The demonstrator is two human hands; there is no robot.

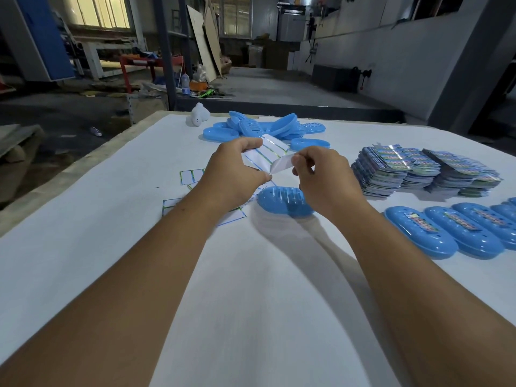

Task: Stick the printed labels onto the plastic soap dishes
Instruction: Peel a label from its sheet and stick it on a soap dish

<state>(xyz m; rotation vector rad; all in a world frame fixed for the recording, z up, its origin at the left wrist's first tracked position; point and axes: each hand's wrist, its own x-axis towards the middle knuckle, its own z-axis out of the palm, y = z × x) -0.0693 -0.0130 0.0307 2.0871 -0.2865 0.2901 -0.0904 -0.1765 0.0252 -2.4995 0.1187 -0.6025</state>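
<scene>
Both hands work above mid-bench. Left hand [234,174] pinches the backing sheet [266,153], thumb and fingers curled on its near end. Right hand [321,177] pinches the corner of a label [279,164] that curls up off the sheet, white adhesive side showing. So each grip grasps paper, neither released.

Target soap dish [284,201] lies upside down, directly below the hands and touching nothing; its ribbed base faces up, no label on it yet. Spent backing sheets [191,175] lie scattered under the left forearm. Stacks of unused label sheets [418,169] sit toward the right edge. Labelled dishes [446,230] line up along the near-right edge. Unlabelled dish pile [259,127] sits at the far edge, with a white object [198,114] just beside it.

Risks, judged from here:
- Label curls strongly; adhesive side could fold and stick to itself or to the fingers if the peel is quick.
- A pull at a slant could tear the label or lift its neighbour on the sheet.
- Dish base is ribbed and curved, so the label may land skewed, wrinkle or trap air if pressed from one end carelessly.
- Dish is loose on the bench; pressing may make it slide.
- Left forearm could drag the spent sheets about.
</scene>
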